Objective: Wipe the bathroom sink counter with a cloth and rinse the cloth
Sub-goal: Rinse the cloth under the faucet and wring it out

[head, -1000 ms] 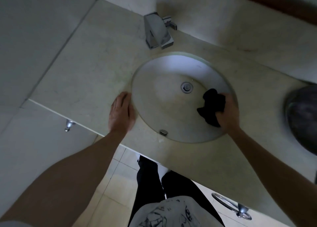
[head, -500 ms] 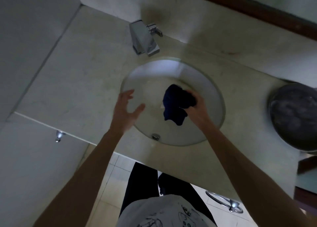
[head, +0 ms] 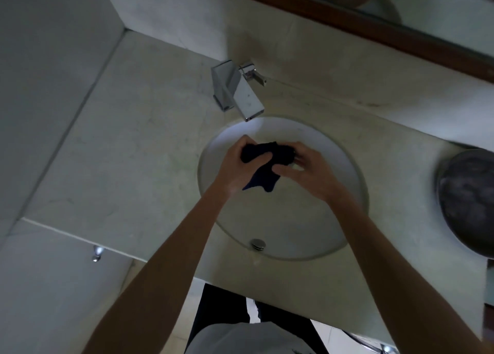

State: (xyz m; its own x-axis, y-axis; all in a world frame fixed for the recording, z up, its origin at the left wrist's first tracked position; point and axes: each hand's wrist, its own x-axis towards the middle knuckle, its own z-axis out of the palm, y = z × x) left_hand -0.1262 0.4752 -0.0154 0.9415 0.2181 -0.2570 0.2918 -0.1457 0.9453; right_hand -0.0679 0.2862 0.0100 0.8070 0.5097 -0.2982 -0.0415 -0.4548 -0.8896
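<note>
A dark cloth [head: 263, 164] is bunched above the white oval sink basin [head: 320, 236], just in front of the chrome faucet [head: 236, 90]. My left hand [head: 238, 166] grips its left end with curled fingers. My right hand [head: 307, 173] holds its right end, thumb across the fabric. A corner of the cloth hangs down between my wrists. No water stream shows at the spout. The beige stone counter [head: 128, 150] surrounds the basin.
A dark round bowl [head: 470, 201] sits on the counter at the right edge. A wood-framed mirror [head: 374, 25] runs along the back wall. A side wall [head: 48, 59] closes the left. A chrome overflow cap [head: 258, 244] is at the basin's near rim.
My left hand left the basin's rim and took hold of the cloth. My right hand carried the cloth from the basin's right side to its middle, under the faucet.
</note>
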